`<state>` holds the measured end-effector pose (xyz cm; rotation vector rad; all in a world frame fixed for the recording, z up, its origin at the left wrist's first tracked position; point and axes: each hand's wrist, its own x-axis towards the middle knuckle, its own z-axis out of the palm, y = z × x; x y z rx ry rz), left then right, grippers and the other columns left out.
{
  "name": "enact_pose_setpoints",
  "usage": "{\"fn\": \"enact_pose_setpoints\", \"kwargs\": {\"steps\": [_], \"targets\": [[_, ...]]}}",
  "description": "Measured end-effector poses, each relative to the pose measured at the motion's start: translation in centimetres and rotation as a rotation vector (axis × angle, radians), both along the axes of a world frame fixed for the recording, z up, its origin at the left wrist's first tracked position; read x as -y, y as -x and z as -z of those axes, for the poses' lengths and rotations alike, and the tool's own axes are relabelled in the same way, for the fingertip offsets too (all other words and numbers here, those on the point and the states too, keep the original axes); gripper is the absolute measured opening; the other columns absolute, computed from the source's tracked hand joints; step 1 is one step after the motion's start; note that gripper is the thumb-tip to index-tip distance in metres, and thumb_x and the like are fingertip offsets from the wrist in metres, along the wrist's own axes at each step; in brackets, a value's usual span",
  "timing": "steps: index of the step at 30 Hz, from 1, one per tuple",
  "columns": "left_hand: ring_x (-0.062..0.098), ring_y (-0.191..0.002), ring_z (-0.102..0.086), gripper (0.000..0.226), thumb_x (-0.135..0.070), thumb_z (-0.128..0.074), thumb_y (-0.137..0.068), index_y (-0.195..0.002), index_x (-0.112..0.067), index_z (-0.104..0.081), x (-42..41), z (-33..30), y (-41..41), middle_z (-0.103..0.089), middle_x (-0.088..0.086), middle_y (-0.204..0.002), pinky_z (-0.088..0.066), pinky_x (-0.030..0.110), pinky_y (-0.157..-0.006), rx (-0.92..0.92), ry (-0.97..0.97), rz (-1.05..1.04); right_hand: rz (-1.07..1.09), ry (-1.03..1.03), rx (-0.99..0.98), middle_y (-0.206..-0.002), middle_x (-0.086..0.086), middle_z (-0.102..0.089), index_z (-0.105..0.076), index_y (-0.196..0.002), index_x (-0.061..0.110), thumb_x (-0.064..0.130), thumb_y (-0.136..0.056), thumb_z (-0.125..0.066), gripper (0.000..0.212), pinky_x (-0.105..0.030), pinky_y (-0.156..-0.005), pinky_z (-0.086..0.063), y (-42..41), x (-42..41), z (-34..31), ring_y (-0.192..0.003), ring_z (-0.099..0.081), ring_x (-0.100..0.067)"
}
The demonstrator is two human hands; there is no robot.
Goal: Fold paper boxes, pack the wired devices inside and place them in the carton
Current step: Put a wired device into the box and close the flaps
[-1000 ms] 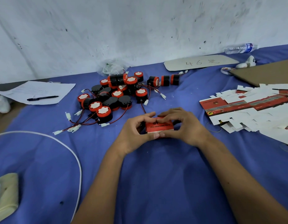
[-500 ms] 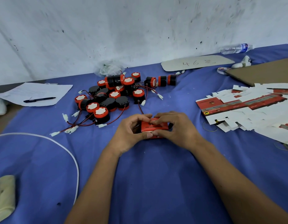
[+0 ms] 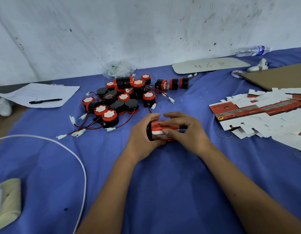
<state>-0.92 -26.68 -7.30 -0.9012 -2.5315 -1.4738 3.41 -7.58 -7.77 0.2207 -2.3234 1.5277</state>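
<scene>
At the centre of the frame a small red paper box sits between both hands; the left hand curls round its left end, while the right hand lays bent fingers over its top, thumb pressing the front

A black pen lies on a white paper sheet, far left of the grip; a clear plastic bottle lies far right.
</scene>
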Motion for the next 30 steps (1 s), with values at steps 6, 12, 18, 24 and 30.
{"fn": "enact_pose_setpoints", "kwargs": {"steps": [6,12,18,24,30], "targets": [[0.017,-0.125,-0.063,0.053,-0.006,-0.083,-0.083,-0.129,-0.009,-0.058,0.0,-0.1,-0.1,-0.064,0.002,-0.135,-0.054,0.043,-0.104,0.135,-0.207,0.050,0.083,0.085,-0.079,-0.103,0.010,-0.074,-0.081,-0.087,0.021,0.012,-0.078,-0.086,0.014,-0.026,-0.084,-0.057,0.1,0.7,-0.1,-0.101,-0.069,-0.006],[0.011,-0.129,-0.062,0.014,0.009,-0.068,-0.091,-0.094,-0.005,-0.072,0.4,0.2,0.3,-0.068,0.008,-0.133,-0.055,0.031,-0.102,0.228,-0.380,0.070,0.234,-0.141,-0.181,-0.104,0.017,-0.073,-0.081,-0.093,0.028,0.023,-0.081,-0.084,0.014,-0.031,-0.090,-0.055,0.1,0.9,0.4,-0.106,-0.063,-0.004],[0.005,-0.128,-0.060,0.016,-0.003,-0.063,-0.099,-0.106,-0.011,-0.075,0.2,0.4,0.3,-0.070,0.000,-0.130,-0.052,0.029,-0.103,0.066,-0.247,0.013,0.166,-0.208,-0.143,-0.111,0.015,-0.074,-0.080,-0.104,0.030,0.021,-0.090,-0.076,0.018,-0.029,-0.091,-0.053,0.1,0.2,-0.3,-0.111,-0.062,-0.004],[0.012,-0.126,-0.062,0.020,0.004,-0.068,-0.093,-0.106,-0.007,-0.077,0.1,0.1,-0.1,-0.071,0.001,-0.127,-0.050,0.031,-0.107,-0.169,-0.095,-0.027,0.079,0.076,-0.085,-0.099,0.014,-0.077,-0.078,-0.086,0.020,0.006,-0.083,-0.081,0.014,-0.035,-0.082,-0.062,-0.6,-1.0,-0.5,-0.100,-0.072,-0.005],[0.018,-0.100,-0.069,0.019,0.005,-0.076,-0.084,-0.097,-0.006,-0.081,0.0,-0.5,-0.3,-0.078,0.002,-0.106,-0.054,0.031,-0.091,-0.442,0.003,-0.065,0.055,-0.134,-0.140,-0.107,0.010,-0.076,-0.079,-0.088,0.013,0.008,-0.086,-0.079,0.005,-0.029,-0.098,-0.055,-0.7,-1.6,-0.5,-0.120,-0.063,-0.004]]}}
